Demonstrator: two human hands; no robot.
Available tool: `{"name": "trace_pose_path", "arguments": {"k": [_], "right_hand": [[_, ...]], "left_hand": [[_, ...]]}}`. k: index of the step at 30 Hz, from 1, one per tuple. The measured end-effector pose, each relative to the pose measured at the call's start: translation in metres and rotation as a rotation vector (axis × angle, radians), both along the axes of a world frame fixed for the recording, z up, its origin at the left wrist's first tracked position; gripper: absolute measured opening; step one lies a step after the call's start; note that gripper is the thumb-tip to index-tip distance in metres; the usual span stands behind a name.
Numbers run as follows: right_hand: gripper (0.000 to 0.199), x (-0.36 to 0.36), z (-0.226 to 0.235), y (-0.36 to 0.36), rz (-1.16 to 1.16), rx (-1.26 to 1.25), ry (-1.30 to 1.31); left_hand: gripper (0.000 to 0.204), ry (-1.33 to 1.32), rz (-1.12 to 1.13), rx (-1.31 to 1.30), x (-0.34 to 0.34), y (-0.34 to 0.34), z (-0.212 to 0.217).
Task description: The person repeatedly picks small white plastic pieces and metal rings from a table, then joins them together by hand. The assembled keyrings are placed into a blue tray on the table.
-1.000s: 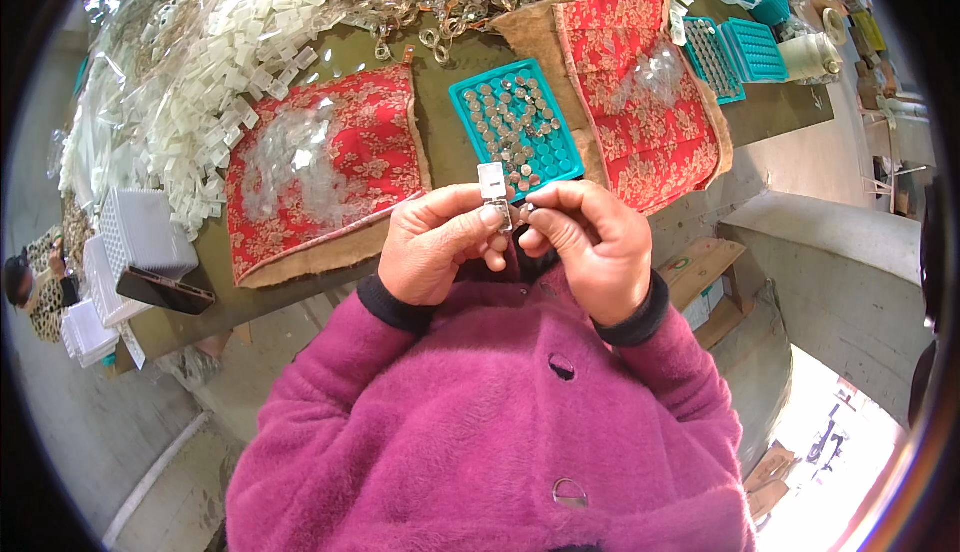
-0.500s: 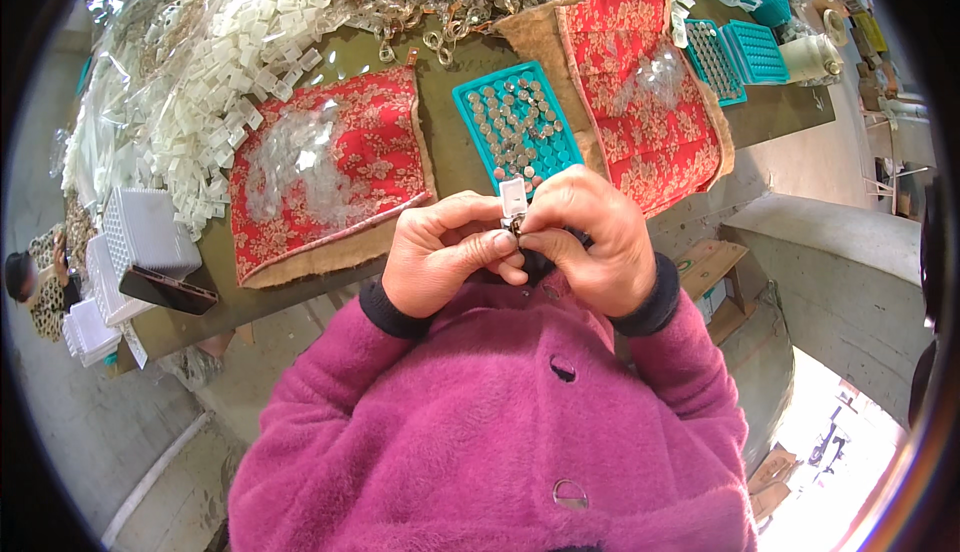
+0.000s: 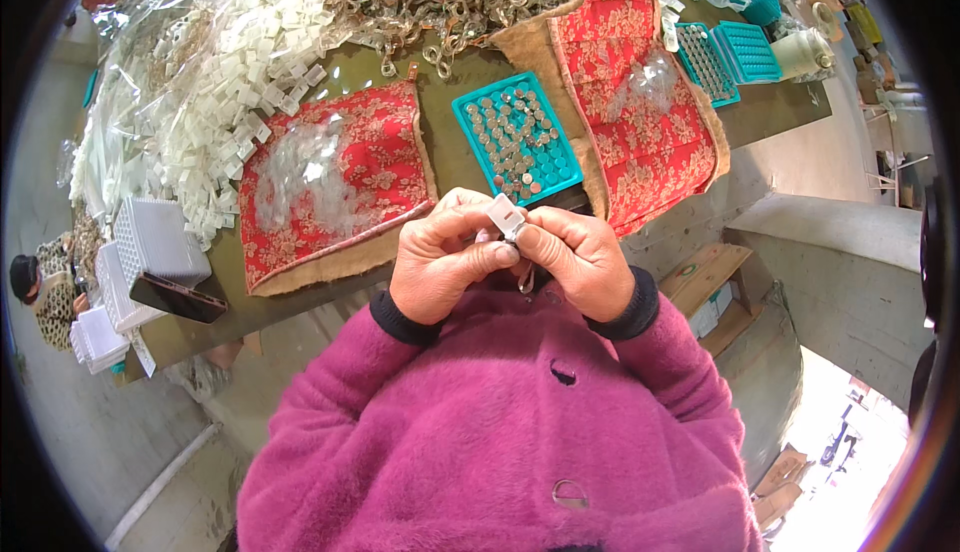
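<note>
Both of my hands are closed around one small white plastic case point(image 3: 505, 214), in front of my chest at the table's near edge. My left hand point(image 3: 432, 260) pinches it from the left, fingers curled. My right hand point(image 3: 588, 260) has thumb and fingers pressed together at its lower right side. A small shiny loop point(image 3: 526, 278) hangs below the fingertips; its upper end is hidden by them. Just beyond my hands lies a teal tray point(image 3: 572, 174) with many small round silvery discs in it.
Red flowered cloths point(image 3: 385, 117) with clear plastic bits lie left and right of the tray. White plastic pieces point(image 3: 285, 42) and clear looped pieces point(image 3: 440, 2) are heaped behind. White racks point(image 3: 160, 237) and a dark phone point(image 3: 178, 297) sit left. Another person point(image 3: 55, 297) is far left.
The white case has tilted over and turned, from upright to slanted. My right hand has shifted lower, and the small hanging loop now shows below the fingers.
</note>
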State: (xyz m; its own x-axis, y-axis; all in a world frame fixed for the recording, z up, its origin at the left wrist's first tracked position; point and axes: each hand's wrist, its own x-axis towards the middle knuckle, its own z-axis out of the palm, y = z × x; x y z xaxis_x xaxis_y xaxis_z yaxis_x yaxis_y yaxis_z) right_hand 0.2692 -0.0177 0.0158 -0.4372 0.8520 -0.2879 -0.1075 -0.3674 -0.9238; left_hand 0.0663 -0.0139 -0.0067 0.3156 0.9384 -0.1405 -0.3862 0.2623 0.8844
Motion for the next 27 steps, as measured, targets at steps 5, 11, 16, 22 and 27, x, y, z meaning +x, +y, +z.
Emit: {"name": "trace_pose_path", "arguments": {"k": [5,11,16,22,27], "right_hand": [[0.027,0.001,-0.002,0.0,0.01,-0.196,-0.013],[0.022,0.006,0.004,-0.006,-0.069,-0.131,-0.032],[0.021,0.012,0.002,-0.005,-0.087,0.0,0.009],[0.025,0.037,-0.002,-0.002,-0.053,-0.175,0.094],[0.035,0.051,-0.015,0.001,-0.046,-0.123,0.193]], "left_hand": [[0.039,-0.184,-0.028,-0.185,-0.002,-0.001,-0.006],[0.039,-0.128,-0.01,-0.016,0.004,0.003,-0.008],[0.03,-0.097,-0.104,0.125,0.005,0.013,0.003],[0.027,0.269,-0.166,0.445,0.02,0.029,0.029],[0.028,0.774,-0.093,0.936,0.032,0.037,0.048]]}}
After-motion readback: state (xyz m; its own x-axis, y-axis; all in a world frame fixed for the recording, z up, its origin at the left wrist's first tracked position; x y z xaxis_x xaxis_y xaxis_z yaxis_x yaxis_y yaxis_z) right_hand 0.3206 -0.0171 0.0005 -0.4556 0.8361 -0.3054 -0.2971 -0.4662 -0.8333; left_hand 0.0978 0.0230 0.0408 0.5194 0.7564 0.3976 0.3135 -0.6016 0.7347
